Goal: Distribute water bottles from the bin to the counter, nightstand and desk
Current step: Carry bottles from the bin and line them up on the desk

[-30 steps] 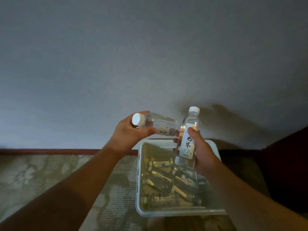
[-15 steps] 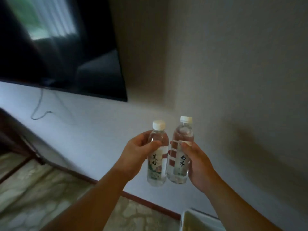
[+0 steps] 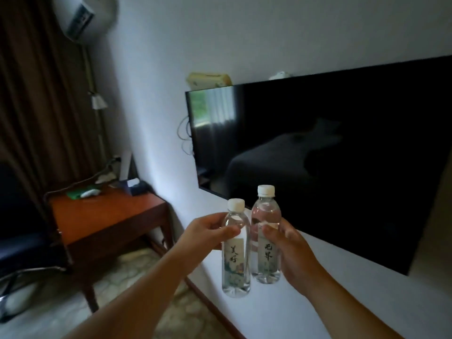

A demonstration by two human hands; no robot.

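Both bottles now sit in front of the wall-mounted television (image 3: 330, 155), with the bin gone from view. Left hand (image 3: 208, 234) grips the left bottle (image 3: 236, 253) upright, fingers (image 3: 226, 232) curled round its shoulder. Right hand (image 3: 291, 253) grips the right bottle (image 3: 266, 236) likewise. Bottles stand just beside each other. A wooden desk (image 3: 105, 216) stands at left.
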